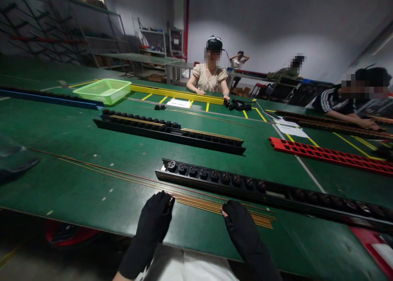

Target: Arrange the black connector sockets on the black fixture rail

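Both hands wear black gloves and reach forward over the near edge of the desk. The left hand lies palm down, fingers together, tips pointing away. The right hand lies likewise, angled slightly leftward, its fingertips pressed flat. Both forearms slant inward toward the body, wrists straight.

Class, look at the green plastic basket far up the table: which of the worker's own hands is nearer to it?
Left. The left hand rests on the brass rods, more directly below the basket; the right hand touches them farther to the right.
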`<state>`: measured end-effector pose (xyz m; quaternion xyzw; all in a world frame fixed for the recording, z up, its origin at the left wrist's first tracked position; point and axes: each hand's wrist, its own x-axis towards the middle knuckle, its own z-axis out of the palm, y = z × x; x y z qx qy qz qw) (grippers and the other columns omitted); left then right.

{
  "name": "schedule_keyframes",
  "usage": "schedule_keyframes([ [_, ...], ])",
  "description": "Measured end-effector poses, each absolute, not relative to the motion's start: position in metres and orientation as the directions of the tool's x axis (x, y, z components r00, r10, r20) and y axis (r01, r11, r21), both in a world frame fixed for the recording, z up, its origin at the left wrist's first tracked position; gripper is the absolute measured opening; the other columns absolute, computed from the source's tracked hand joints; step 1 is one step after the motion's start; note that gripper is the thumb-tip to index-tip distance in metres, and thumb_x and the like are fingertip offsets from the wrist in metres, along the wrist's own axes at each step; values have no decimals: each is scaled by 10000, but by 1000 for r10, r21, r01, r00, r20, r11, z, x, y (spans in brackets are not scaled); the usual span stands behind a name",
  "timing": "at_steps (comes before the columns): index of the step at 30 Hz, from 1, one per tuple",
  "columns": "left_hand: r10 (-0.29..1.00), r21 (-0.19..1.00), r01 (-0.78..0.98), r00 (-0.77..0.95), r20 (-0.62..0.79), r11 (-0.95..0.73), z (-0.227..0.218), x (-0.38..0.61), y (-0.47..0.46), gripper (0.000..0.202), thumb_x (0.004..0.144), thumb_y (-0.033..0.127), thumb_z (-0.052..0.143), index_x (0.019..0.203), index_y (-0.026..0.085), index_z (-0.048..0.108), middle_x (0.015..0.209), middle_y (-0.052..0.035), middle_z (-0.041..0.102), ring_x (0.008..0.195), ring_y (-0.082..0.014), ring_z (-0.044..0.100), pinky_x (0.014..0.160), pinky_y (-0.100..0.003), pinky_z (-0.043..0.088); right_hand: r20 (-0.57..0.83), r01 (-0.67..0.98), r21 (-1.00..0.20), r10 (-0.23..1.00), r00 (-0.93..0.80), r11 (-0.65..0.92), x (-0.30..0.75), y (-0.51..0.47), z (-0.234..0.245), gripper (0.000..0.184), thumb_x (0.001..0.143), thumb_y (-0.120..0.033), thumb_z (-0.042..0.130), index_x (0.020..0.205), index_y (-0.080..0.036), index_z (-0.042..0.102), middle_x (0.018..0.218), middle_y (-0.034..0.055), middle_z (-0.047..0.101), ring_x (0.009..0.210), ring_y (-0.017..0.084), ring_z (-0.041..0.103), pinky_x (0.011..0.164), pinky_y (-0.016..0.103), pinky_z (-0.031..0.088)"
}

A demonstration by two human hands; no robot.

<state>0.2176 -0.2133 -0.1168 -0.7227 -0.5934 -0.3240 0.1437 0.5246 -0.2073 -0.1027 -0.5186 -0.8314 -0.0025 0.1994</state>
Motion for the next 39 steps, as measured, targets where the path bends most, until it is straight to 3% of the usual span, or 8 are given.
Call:
schedule_keyframes([
  [9, 790, 269, 885, 159, 592, -379, -103, 219, -211, 186, 899, 202, 486, 971, 227, 656, 986, -55, 710, 931, -210, 655, 828, -368, 551, 124, 911, -133, 919, -375, 390, 506, -192, -78, 212, 872, -135, 480, 868, -202, 682, 899, 64, 685, 826, 196, 610, 713, 292, 402],
  [17, 787, 286, 876, 153, 598, -388, -97, 218, -211, 199, 912, 232, 478, 1018, 221, 646, 1008, -55, 714, 920, -199, 665, 829, -356, 561, 259, 861, -82, 846, -467, 501, 509, -189, -87, 295, 884, -122, 373, 818, -177, 655, 733, 75, 648, 676, 170, 571, 690, 290, 411],
  [26, 755, 271, 884, 128, 643, -381, -119, 216, -213, 211, 894, 214, 493, 1057, 234, 626, 1005, -55, 703, 921, -204, 662, 820, -356, 560, -123, 894, -150, 889, -440, 422, 498, -180, -35, 233, 883, -184, 430, 854, -159, 660, 835, 76, 692, 728, 169, 624, 662, 263, 375],
  [29, 713, 214, 919, 94, 695, -329, -124, 220, -212, 199, 867, 194, 546, 1053, 202, 617, 985, -83, 692, 917, -223, 653, 788, -363, 555, -171, 908, -184, 898, -406, 376, 496, -179, -26, 242, 880, -186, 426, 857, -155, 665, 852, 84, 698, 759, 175, 635, 674, 262, 375],
  [31, 666, 181, 933, 77, 742, -310, -115, 230, -216, 222, 840, 190, 599, 1062, 177, 606, 991, -106, 684, 953, -246, 638, 817, -395, 539, -166, 914, -214, 909, -381, 344, 496, -179, -22, 228, 870, -191, 443, 873, -153, 668, 863, 89, 699, 772, 182, 639, 689, 265, 385],
  [33, 603, 117, 910, 162, 781, -397, -101, 247, -222, 302, 821, 155, 622, 1120, 179, 586, 1058, -106, 678, 1028, -246, 617, 913, -427, 500, -131, 903, -268, 916, -380, 336, 496, -183, -18, 203, 849, -189, 468, 890, -152, 664, 870, 89, 695, 776, 183, 635, 702, 267, 400],
  [36, 543, 13, 857, 314, 779, -515, -83, 278, -230, 392, 841, 68, 528, 1208, 201, 560, 1122, -68, 675, 1109, -208, 586, 1010, -413, 431, 19, 828, -385, 900, -435, 408, 492, -195, -14, 215, 860, -194, 456, 954, -165, 647, 915, 76, 689, 801, 170, 623, 740, 268, 428],
  [39, 524, -34, 856, 346, 778, -515, -71, 300, -229, 327, 816, 44, 470, 1062, 202, 617, 982, -48, 701, 991, -211, 616, 997, -426, 420, 150, 750, -449, 869, -471, 485, 484, -211, -25, 242, 905, -292, 449, 1024, -206, 641, 938, 58, 705, 802, 162, 640, 726, 257, 462],
])
